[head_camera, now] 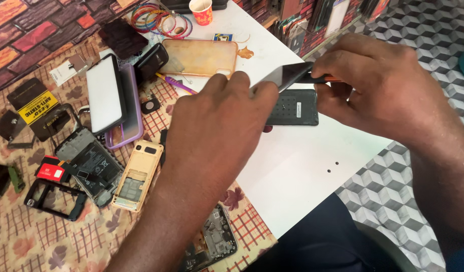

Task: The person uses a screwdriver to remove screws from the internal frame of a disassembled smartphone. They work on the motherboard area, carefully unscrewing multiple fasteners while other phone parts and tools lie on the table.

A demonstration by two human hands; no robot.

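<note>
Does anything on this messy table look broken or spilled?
Yes. An opened phone lies at the left with its insides bare, beside a gold handset with no back cover. A brownish stain marks the white board beside the yellowed clear case.

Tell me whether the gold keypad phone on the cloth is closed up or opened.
Opened. The gold keypad phone lies with its cover off, its inner frame and empty bay exposed, beside a stripped phone body on the cloth.

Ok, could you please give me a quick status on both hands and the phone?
Left hand and right hand both gripping dark phone, lifted edge-on above white table. Dark back cover lies directly beneath. Nothing in the way.
</note>
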